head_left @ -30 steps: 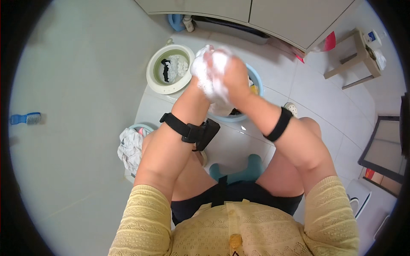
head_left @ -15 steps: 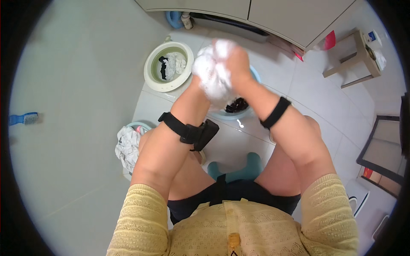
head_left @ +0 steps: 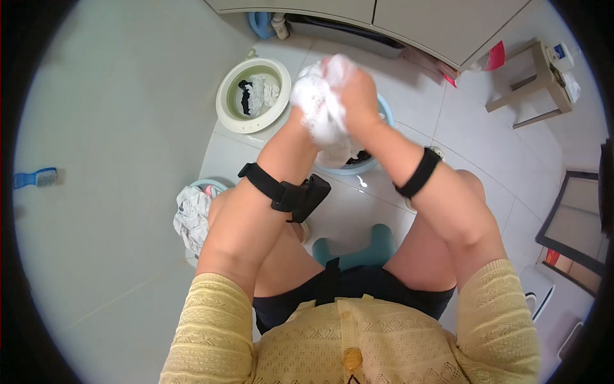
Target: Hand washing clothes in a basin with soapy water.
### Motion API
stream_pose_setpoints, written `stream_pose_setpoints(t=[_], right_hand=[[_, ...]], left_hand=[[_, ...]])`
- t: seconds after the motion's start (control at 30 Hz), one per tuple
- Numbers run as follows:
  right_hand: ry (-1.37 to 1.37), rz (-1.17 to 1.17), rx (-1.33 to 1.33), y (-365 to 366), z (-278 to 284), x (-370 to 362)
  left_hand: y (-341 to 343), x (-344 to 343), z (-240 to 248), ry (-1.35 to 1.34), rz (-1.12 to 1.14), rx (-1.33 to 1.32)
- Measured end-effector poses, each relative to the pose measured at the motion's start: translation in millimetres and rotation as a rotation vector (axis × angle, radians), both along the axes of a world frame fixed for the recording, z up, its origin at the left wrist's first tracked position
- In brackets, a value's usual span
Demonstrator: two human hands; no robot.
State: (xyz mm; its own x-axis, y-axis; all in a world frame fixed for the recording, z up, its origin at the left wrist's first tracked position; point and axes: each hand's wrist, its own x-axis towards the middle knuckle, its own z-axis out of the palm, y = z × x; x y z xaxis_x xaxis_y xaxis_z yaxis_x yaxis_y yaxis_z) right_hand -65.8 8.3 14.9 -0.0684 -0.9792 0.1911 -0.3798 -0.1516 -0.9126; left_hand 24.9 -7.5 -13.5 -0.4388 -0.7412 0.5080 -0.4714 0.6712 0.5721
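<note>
White lathered cloth (head_left: 327,121): located between both hands, above the blue basin (head_left: 354,170). Right hand (head_left: 360,96): fingers curled around the cloth. Left hand (head_left: 307,97): mostly hidden; finger state cannot be determined. Green-white basin (head_left: 246,125): left, on floor (head_left: 416,89).

Soft, fairly bright light glints on the floor (head_left: 412,121); edges bend toward black corners.

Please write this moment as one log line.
Left hand: foam-covered, grip unclear | right hand: gripping foamy white cloth | below: blue basin | nearby: white-rimmed basin
</note>
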Motion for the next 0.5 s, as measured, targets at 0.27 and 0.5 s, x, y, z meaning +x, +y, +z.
stream_pose_setpoints(t=[0.27, 0.5], right_hand=[[0.153, -0.04, 0.1, -25.3, -7.2, -22.4], [0.055, 0.092, -0.059, 8.7, 2.2, -6.1]], left_hand=[[10.6, -26.4, 33.5, 1.309, -0.003, 1.438], [5.9, -5.3, 19.6, 1.361, -0.295, 1.452]])
